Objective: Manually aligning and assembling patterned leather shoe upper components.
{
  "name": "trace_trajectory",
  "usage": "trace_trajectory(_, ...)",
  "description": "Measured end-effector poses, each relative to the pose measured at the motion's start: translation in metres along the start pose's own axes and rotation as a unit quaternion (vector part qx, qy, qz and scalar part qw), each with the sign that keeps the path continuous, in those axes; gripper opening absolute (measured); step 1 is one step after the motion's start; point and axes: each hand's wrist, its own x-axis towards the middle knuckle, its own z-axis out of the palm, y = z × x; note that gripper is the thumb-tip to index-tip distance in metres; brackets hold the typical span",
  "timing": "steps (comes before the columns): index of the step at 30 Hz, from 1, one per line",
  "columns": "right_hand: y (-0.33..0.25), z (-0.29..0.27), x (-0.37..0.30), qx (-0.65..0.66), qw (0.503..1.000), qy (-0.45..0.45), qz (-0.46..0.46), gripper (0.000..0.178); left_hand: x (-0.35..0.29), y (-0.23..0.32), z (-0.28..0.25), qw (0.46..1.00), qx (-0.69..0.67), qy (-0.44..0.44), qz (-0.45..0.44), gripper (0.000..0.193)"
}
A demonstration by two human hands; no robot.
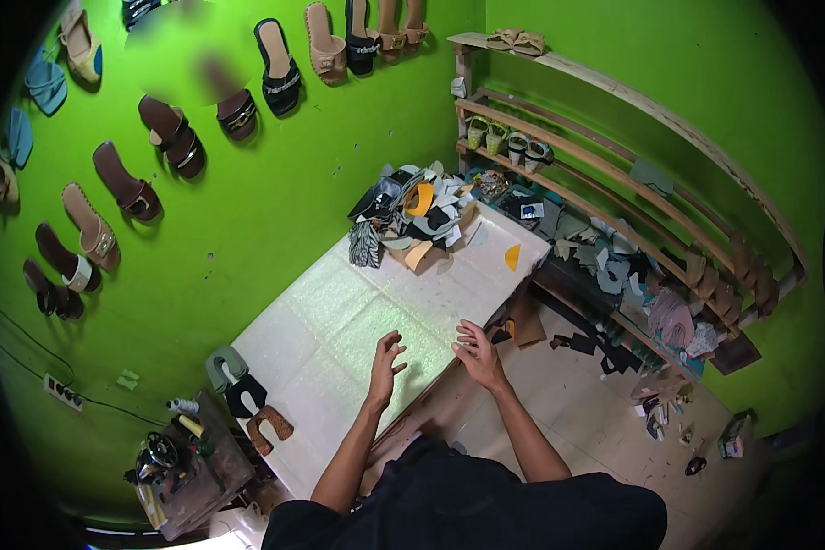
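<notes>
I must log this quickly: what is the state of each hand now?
Left hand: open, holding nothing, above the white table.
Right hand: open, holding nothing.

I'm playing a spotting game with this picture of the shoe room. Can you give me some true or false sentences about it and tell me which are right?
1. Both hands are empty. True: the left hand and the right hand hover open over the white table, holding nothing.
2. The wall is painted blue. False: the wall is bright green.
3. Sandals hang on the wall. True: brown, tan and black sandals are fixed to it.
4. The pile of cut shoe pieces lies right under the hands. False: the pile sits at the table's far end, away from the hands.
5. The wooden rack is empty. False: the wooden rack holds sandals and cut pieces.
</notes>
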Motion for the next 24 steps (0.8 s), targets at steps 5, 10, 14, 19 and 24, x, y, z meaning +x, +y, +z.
trace_trajectory(5, 0.006, -0.015, 0.035, -0.008, 1.000, -0.007, 0.008, 0.059, 0.038, 0.003, 0.011, 1.000, -0.013, 0.015, -0.003, 0.057)
trace_trajectory(10, 0.005, -0.021, 0.084, -0.025, 0.999, -0.021, 0.003, 0.058, 0.086, 0.011, 0.011, 1.000, -0.024, 0.019, 0.004, 0.058)
trace_trajectory(14, 0.004, -0.012, 0.129, -0.040, 0.998, -0.043, 0.015, 0.057, 0.120, 0.018, 0.002, 0.999, -0.028, 0.034, 0.009, 0.058)
trace_trajectory(19, 0.008, 0.002, 0.180, -0.062, 0.995, -0.078, 0.005, 0.057, 0.155, 0.025, -0.014, 0.997, -0.044, 0.069, 0.006, 0.056)
trace_trajectory(24, 0.014, 0.022, 0.221, -0.060, 0.992, -0.109, 0.011, 0.056, 0.180, 0.025, -0.027, 0.992, -0.057, 0.107, -0.019, 0.053)
